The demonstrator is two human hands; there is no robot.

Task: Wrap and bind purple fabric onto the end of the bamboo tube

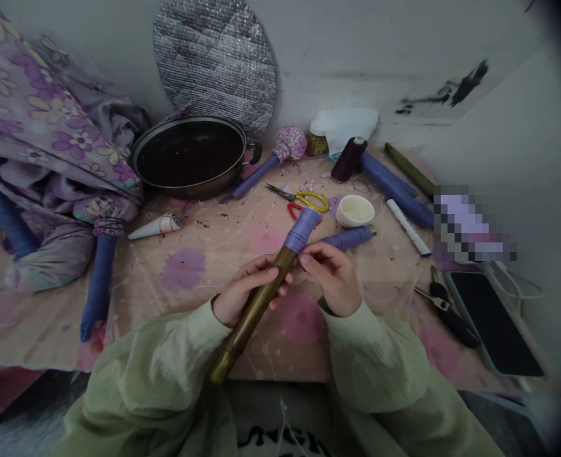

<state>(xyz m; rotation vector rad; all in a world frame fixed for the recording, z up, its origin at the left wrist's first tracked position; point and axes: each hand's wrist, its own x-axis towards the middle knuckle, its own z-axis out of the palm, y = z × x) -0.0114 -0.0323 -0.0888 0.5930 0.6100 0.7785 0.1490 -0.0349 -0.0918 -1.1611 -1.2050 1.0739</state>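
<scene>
A brownish-green bamboo tube (252, 311) slants up and away in front of my chest. Purple strip (303, 230) is wound around its far end. My left hand (247, 289) is closed around the tube's middle, thumb on top. At the lower edge of the winding, my right hand (335, 277) has thumb and forefinger pinched together beside the tube. Whatever that pinch holds is too small to make out. Just beyond my right hand lies a purple-wrapped stick (349, 238) with a greenish end. Scissors (304, 198) with yellow and red handles rest past the tube's tip.
A white bowl (355, 211) and a dark thread cone (349, 158) stand behind my right hand. A black pan (190, 155) is back left, near flowered cloth (71, 136). To the right are a white marker (408, 227), keys (445, 304) and a phone (497, 324).
</scene>
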